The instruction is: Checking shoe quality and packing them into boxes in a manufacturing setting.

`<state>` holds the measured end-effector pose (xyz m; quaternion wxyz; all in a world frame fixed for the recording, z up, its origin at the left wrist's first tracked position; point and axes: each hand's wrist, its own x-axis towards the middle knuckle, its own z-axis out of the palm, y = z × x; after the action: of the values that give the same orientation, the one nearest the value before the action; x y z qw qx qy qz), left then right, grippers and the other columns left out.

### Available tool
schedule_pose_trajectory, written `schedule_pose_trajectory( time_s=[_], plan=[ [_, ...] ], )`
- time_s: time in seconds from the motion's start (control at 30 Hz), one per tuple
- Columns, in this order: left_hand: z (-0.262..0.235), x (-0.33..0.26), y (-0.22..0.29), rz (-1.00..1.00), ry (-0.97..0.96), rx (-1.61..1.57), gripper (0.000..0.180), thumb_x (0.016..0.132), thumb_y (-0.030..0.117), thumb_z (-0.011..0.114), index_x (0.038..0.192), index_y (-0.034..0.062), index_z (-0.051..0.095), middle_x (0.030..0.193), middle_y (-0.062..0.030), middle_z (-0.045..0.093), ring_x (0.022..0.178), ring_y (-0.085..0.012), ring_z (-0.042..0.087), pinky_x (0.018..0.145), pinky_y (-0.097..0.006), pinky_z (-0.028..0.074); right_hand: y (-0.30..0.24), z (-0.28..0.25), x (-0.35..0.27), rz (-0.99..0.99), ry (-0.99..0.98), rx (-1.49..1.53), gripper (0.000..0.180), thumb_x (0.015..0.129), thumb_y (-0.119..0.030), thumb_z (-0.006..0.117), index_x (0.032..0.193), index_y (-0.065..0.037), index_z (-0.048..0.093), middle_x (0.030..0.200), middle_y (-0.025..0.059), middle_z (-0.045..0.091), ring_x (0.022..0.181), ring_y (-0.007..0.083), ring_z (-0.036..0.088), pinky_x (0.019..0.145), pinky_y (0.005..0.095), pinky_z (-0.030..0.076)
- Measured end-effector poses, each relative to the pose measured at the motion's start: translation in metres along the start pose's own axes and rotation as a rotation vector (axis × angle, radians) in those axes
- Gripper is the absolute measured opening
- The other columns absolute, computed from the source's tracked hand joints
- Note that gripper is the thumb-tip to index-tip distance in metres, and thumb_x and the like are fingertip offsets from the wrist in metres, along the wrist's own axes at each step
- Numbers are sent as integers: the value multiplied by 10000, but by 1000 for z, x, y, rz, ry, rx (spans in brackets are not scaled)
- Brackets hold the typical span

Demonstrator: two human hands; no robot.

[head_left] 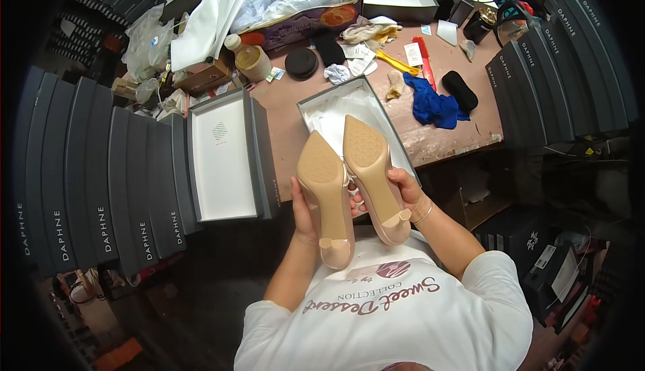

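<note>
Pinkish worktop [281, 112] | left hand [304, 218]: gripping beige shoe [328, 196] | right hand [407, 191]: gripping matching shoe [371, 176] (soles up)

On the pinkish table [440, 144] — blue cloth [432, 102], crumpled paper [336, 73], round container [301, 63].

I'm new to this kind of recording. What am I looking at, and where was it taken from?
There is no machine here: a person works with two bare hands. The single picture comes from a wide fisheye camera worn on the head, looking down, so straight edges bend near the rim. The left hand and right hand hold a pair of beige, pointed-toe heeled shoes, soles facing the camera and heels toward the person. Beyond them is an open grey cardboard box with white lining. The pinkish-brown worktable also carries a crumpled blue cloth and a round black container. Dark grey boxes stand in rows at left and right.
</note>
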<state>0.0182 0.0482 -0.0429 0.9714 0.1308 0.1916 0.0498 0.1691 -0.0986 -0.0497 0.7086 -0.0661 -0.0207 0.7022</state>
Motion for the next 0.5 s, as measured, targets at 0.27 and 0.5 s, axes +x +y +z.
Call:
schedule_pose_trajectory(
  time_s=[0.27, 0.5],
  plan=[
    [5, -6, 11, 72, 89, 11, 910, 859, 769, 248, 1265, -14, 470, 1071, -228, 576, 799, -282, 648, 659, -395, 581, -5, 8, 16, 23, 47, -19, 635, 860, -307, 583, 1343, 57, 389, 1214, 250, 548, 1096, 370, 585, 924, 442, 515],
    [22, -23, 36, 136, -40, 81, 882, 853, 758, 322, 1260, -8, 480, 1054, -196, 619, 819, -302, 654, 722, -417, 568, -80, 34, 31, -6, 387, -2020, 502, 902, -205, 615, 1329, 7, 456, 1156, 155, 612, 1061, 224, 595, 903, 317, 475]
  ],
)
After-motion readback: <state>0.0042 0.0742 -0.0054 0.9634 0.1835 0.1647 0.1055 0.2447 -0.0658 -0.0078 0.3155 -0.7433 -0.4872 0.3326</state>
